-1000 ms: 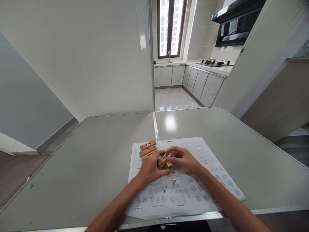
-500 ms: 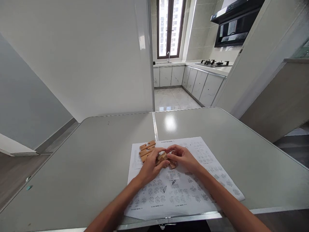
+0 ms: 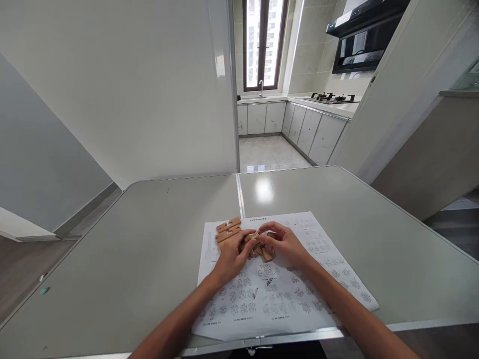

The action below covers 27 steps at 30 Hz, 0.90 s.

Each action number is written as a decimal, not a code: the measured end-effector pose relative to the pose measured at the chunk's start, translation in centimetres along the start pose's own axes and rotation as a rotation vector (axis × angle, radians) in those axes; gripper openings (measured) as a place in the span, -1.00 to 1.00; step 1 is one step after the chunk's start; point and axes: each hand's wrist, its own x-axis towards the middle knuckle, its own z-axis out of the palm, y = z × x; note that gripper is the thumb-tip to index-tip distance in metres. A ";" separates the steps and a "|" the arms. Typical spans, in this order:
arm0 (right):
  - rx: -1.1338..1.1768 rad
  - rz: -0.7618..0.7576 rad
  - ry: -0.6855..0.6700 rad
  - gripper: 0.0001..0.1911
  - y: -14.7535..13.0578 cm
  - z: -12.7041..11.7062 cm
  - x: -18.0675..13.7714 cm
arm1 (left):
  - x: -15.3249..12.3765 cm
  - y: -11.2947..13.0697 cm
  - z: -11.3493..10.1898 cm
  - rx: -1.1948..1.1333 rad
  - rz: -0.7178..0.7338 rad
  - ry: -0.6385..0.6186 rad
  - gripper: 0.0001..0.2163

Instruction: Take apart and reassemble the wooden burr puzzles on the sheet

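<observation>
Over a printed sheet (image 3: 295, 294), my left hand (image 3: 234, 255) and my right hand (image 3: 283, 244) meet around a small cluster of notched wooden puzzle pieces (image 3: 266, 255). My left thumb and fingers are closed on a light wooden block (image 3: 254, 236) in the cluster. From the other side, my right fingertips pinch at the same block. The fingers partly hide how the pieces fit together. Flat notched wooden pieces (image 3: 228, 228) lie side by side on the paper, just beyond my left hand.
The sheet, covered in small line diagrams, lies on a grey folding table (image 3: 149, 249) with a metal seam (image 3: 240, 195) down its middle. A small green object (image 3: 45, 290) is near the left edge. Past the table, a doorway opens onto a kitchen with a gas stove (image 3: 333, 98).
My left thumb has risen and closed in on the light block, and the left fingers have drawn nearer it. The right hand has barely shifted. The flat pieces lie where they were.
</observation>
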 end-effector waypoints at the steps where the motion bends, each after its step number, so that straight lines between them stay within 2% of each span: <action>1: -0.002 0.001 -0.018 -0.63 0.1 0.0 0.0 | 0.0 -0.1 0.0 -0.006 0.004 0.007 -0.63; 7: -0.023 0.015 -0.069 -0.56 0.3 -0.2 0.0 | 0.0 0.0 0.0 -0.018 0.024 0.013 -0.61; 20: 0.077 0.006 -0.061 -0.62 -0.1 -0.1 -0.1 | -0.1 0.6 -0.1 0.076 0.066 0.032 -0.64; 27: 0.078 0.029 -0.102 -0.60 -0.4 -0.2 -0.3 | 0.0 1.1 -0.3 0.043 0.036 0.050 -0.58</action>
